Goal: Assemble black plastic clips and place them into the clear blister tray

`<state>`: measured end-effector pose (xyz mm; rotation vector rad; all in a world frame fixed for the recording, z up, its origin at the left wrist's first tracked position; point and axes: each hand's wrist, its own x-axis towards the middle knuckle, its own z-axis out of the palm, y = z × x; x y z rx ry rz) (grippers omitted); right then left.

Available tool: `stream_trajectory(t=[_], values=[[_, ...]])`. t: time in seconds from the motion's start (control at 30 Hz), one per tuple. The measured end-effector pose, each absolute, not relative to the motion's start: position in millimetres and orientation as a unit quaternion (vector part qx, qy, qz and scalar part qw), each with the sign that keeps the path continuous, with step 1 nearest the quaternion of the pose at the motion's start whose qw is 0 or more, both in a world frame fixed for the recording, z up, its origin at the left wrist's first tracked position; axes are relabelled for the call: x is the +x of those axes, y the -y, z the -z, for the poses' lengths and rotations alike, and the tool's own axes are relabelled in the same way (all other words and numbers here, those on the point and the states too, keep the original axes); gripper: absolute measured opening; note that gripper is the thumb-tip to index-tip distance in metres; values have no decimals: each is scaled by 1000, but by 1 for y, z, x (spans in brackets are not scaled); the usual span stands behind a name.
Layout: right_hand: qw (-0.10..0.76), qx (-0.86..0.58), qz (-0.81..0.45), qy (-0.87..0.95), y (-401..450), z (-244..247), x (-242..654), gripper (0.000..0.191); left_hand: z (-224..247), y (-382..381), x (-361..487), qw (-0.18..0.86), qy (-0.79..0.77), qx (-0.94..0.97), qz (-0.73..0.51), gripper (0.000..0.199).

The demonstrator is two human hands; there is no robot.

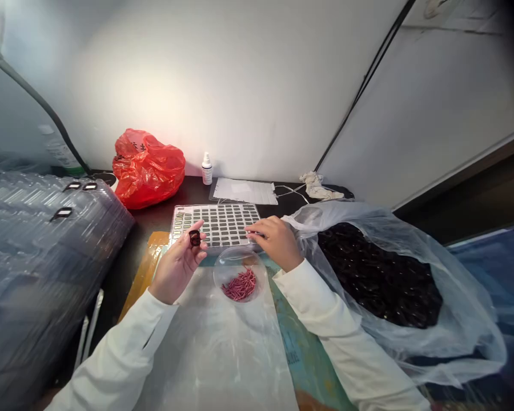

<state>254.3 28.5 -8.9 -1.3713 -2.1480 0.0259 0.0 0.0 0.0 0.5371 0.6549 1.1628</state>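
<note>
My left hand point(177, 267) grips a small glossy dark piece point(195, 238) between thumb and fingers, in front of the tray's left side. Its exact kind cannot be made out. My right hand point(278, 241) reaches over the right front corner of the white gridded tray point(223, 249), fingertips brought together. Whatever they may pinch is too small to tell. Rows of small dark rectangular pieces point(225, 220) fill much of the tray. Just in front stands a clear round bowl point(221, 267) with many thin pinkish-red sticks point(241, 285) inside.
At right, a clear plastic bag point(466, 297) holds many shiny dark pieces point(377, 277). Stacked clear plastic trays point(47, 245) rise at left. Along the wall are a red bag point(148, 171), a small white bottle point(207, 170), papers point(246, 191) and a crumpled cloth point(319, 187).
</note>
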Motion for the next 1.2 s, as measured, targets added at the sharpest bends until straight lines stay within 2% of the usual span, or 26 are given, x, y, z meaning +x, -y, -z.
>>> stream_trajectory(t=[0.17, 0.5, 0.87, 0.93, 1.07, 1.2], values=[[257, -535, 35, 804, -32, 8, 262, 10, 3, 2, 2, 745, -302, 275, -527, 34], [264, -460, 28, 848, -27, 3, 248, 6, 5, 3, 2, 745, -290, 293, -525, 38], [290, -489, -6, 822, -26, 0, 247, 7, 8, 4, 6, 747, -299, 290, -518, 37], [327, -497, -38, 803, -22, -8, 246, 9, 7, 5, 7, 747, -297, 290, -519, 36], [422, -488, -179, 743, -6, -39, 235, 13, 4, 8, 8, 757, -273, 300, -511, 39], [438, -458, -276, 723, 13, -67, 212, 9, 0, 13, 11, 775, -241, 311, -495, 40]])
